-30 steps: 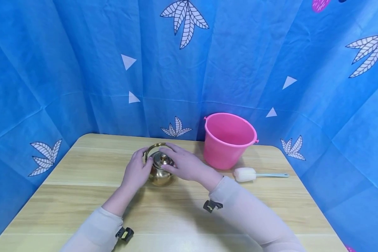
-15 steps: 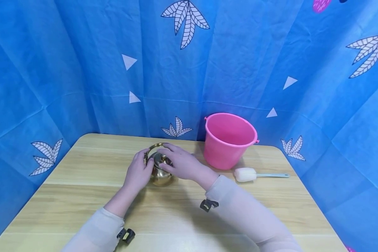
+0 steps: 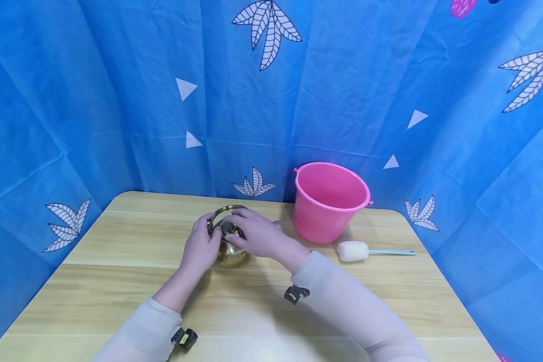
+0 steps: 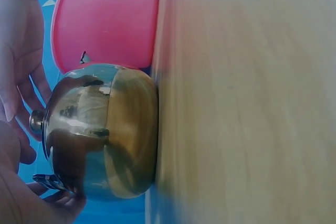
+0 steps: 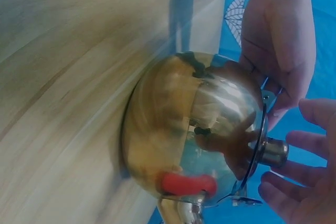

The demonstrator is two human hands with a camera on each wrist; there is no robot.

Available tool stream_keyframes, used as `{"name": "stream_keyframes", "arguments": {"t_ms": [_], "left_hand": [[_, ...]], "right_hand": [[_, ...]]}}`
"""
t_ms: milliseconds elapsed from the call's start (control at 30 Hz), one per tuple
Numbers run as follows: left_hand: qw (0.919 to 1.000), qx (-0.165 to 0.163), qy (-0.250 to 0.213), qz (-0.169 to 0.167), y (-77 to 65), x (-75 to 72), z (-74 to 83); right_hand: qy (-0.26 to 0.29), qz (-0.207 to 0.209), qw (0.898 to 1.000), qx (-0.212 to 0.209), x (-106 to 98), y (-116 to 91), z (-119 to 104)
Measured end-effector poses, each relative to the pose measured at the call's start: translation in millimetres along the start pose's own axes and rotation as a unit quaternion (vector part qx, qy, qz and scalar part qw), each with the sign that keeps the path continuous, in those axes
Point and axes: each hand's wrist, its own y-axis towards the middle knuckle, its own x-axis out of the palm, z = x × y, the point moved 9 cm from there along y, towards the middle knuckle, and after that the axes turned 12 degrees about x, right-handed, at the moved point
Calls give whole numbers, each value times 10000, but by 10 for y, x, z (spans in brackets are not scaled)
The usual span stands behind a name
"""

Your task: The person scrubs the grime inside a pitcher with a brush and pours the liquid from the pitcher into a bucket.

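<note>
A shiny gold-coloured metal teapot with a round knob on its lid and an arched handle stands upright on the table. My left hand holds the teapot's left side by the foot of the handle, its fingertips against the metal. Over the lid reaches my right hand, its fingers spread loosely around the knob; whether they touch it I cannot tell. The spout points right, mostly hidden behind the right hand in the head view.
Behind and to the right of the teapot stands a pink bucket. A cleaning brush with a white sponge head and pale blue stem lies in front of it. Blue patterned curtains surround the wooden table at back and sides.
My right hand has shifted slightly left, over the lid, and its fingers have come closer around the knob. The left hand stays on the teapot, which stands in the same place.
</note>
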Motion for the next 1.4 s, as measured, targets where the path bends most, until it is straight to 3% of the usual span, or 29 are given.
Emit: {"name": "stream_keyframes", "arguments": {"t_ms": [667,1400], "left_hand": [[9995,237,178,-49,62,9,27],[9996,222,186,0,34,8,-13]], "right_hand": [[52,75,9997,-211,37,37,-37],[-11,321,9989,-345,8,71,-103]]}}
